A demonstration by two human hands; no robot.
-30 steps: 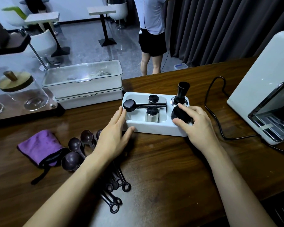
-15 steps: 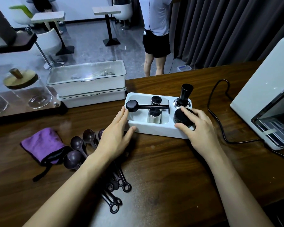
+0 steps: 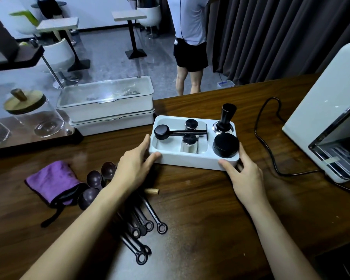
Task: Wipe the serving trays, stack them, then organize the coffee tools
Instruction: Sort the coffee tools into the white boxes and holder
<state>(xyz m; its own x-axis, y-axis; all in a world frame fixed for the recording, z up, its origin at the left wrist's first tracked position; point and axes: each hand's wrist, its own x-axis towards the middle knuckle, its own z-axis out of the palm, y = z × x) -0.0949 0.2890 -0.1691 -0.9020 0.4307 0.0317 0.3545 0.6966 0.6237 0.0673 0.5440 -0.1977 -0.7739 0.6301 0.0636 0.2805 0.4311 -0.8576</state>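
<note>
"So, what lay nearest on the dark wooden bench [image 3: 200,209]?"

"A fan of black long-handled measuring scoops [image 3: 141,225] under the left forearm, with a crumpled purple cloth [image 3: 51,180] just beside their bowls."

"And the hands?"

"Both were on the white plastic tool holder [image 3: 190,161], which seemed to sit flat at mid-bench. The left hand [image 3: 133,168] pinched its near-left corner, with the thumb on the front wall and the fingers up the end wall. The right hand [image 3: 245,174] gripped the near-right corner likewise. Two stacked white lidded trays [image 3: 109,110] stood just behind the holder, to the left."

"What could have gone wrong?"

"I judged the upright black tamper [image 3: 226,118] in the far-right well the weak spot. It was tall and narrow, so a jerk or tilt might have toppled it. The single black scoop [image 3: 178,132] rested loose across the steel cups [image 3: 189,142] and could have slid off. A shove rightward might have snagged the black cable [image 3: 265,138] near the white machine [image 3: 321,122]."

"Which way did it lie?"

"Its long axis ran left to right, with the right end slightly nearer the wearer. The scoop inside followed that line, bowl left and handle pointing right. The tamper's handle pointed straight up."
</note>
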